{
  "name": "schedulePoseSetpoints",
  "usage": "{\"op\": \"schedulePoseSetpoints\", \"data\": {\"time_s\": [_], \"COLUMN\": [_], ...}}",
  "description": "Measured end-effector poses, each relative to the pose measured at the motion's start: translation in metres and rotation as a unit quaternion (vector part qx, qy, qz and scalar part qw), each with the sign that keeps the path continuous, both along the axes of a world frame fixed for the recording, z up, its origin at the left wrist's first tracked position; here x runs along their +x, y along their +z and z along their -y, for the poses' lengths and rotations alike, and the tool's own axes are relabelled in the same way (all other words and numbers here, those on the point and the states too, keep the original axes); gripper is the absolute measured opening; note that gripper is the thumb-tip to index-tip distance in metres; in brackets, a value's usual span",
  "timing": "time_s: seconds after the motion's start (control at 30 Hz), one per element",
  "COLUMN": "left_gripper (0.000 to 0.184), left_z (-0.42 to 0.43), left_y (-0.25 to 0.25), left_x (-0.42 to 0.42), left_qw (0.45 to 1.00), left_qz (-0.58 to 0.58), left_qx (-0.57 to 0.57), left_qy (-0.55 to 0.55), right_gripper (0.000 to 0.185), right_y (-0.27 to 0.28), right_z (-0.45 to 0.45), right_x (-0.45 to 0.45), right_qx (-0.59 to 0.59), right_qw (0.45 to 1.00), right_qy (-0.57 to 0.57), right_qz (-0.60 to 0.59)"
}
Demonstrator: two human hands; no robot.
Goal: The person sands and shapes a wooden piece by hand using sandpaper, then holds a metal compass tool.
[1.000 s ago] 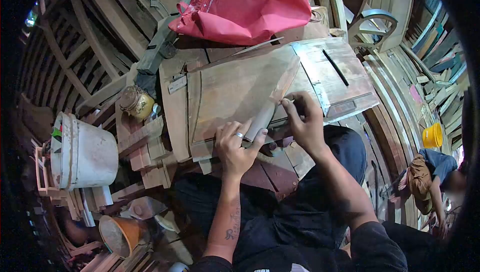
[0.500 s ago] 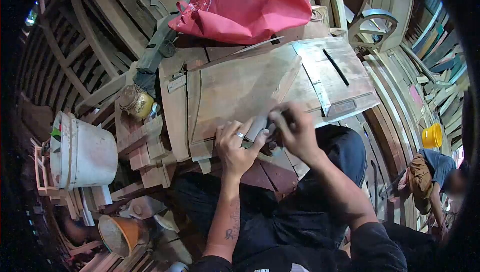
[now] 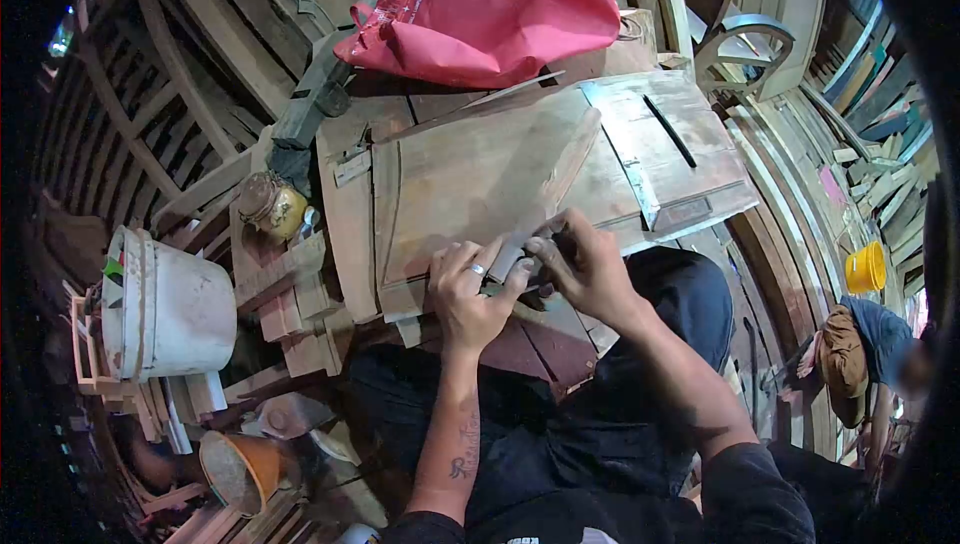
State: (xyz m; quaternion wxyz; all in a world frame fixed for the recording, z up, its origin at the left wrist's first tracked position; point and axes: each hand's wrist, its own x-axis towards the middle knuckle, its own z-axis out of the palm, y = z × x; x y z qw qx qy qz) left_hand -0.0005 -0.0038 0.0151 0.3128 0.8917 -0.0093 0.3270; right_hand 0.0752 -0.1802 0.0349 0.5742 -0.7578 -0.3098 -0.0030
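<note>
A long wooden piece (image 3: 568,166) lies slanted over a wide wooden panel (image 3: 460,184), its near end wrapped in something greyish. My left hand (image 3: 470,289), with a ring on one finger, is closed round that near end. At the same end, on its right side, my right hand (image 3: 580,264) has its fingers bent and pressed together; what they pinch is hidden. A thin black stick (image 3: 670,131) rests on the right part of the panel.
A red bag (image 3: 500,19) lies beyond the panel. To the left are a jar (image 3: 273,206), a white bucket (image 3: 175,304) and an orange bucket (image 3: 240,469). At the right are stacked planks, a yellow bucket (image 3: 866,267) and another person (image 3: 870,349) bending down.
My right hand has moved left and down along the wooden piece, closer to my left hand. My left hand has stayed nearly in place. The other person has shifted slightly.
</note>
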Motion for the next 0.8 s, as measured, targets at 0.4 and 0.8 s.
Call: {"op": "schedulePoseSetpoints", "data": {"time_s": [0.4, 0.8], "left_gripper": [0.036, 0.040], "left_z": [-0.001, -0.002], "left_y": [-0.003, -0.002], "left_x": [0.002, 0.001], "left_qw": [1.000, 1.000], "left_qz": [0.004, -0.005], "left_qx": [-0.002, 0.004], "left_qy": [0.003, -0.001], "right_gripper": [0.014, 0.011], "right_y": [0.000, -0.006], "right_z": [0.003, 0.006], "right_x": [0.008, 0.014], "right_qx": [0.007, 0.000], "right_qw": [0.999, 1.000], "right_qy": [0.033, 0.005], "right_qz": [0.037, 0.029]}}
